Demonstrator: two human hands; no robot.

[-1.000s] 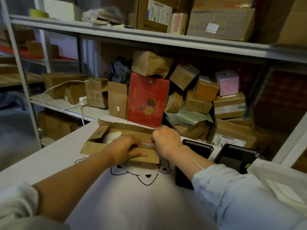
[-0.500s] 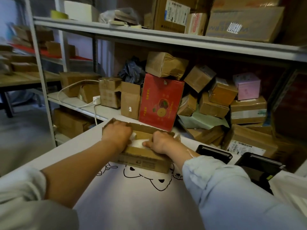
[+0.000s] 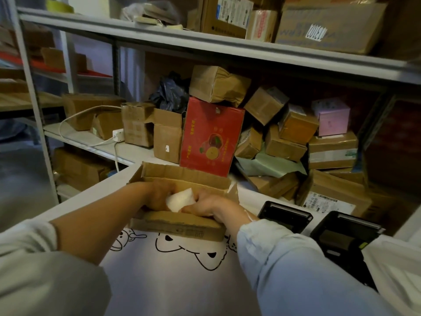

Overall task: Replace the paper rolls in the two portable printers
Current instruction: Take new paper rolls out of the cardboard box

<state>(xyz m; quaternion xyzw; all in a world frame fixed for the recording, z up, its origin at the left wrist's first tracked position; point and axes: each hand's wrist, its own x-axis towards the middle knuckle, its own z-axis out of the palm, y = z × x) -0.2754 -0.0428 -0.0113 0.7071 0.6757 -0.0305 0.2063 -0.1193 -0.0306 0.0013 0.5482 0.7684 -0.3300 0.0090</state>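
An open cardboard box (image 3: pixel 182 176) lies on the white table, its flaps spread. Both hands are inside it. My left hand (image 3: pixel 157 195) and my right hand (image 3: pixel 208 205) together grip a white wrapped paper roll (image 3: pixel 180 199), lifted slightly above the box's near wall. Two black portable printers stand to the right with their lids open: one (image 3: pixel 284 215) close to my right forearm, the other (image 3: pixel 341 236) farther right, partly hidden by my sleeve.
A metal shelf rack (image 3: pixel 205 44) behind the table holds many cardboard boxes, a red carton (image 3: pixel 209 135), a pink box (image 3: pixel 333 119) and a white power strip (image 3: pixel 118 135) with cable. The table cover (image 3: pixel 182 270) carries a black cartoon drawing.
The box flaps were pulled open, both hands went inside, and the white wrapped roll has come up between them. The camera has moved closer and shifted left.
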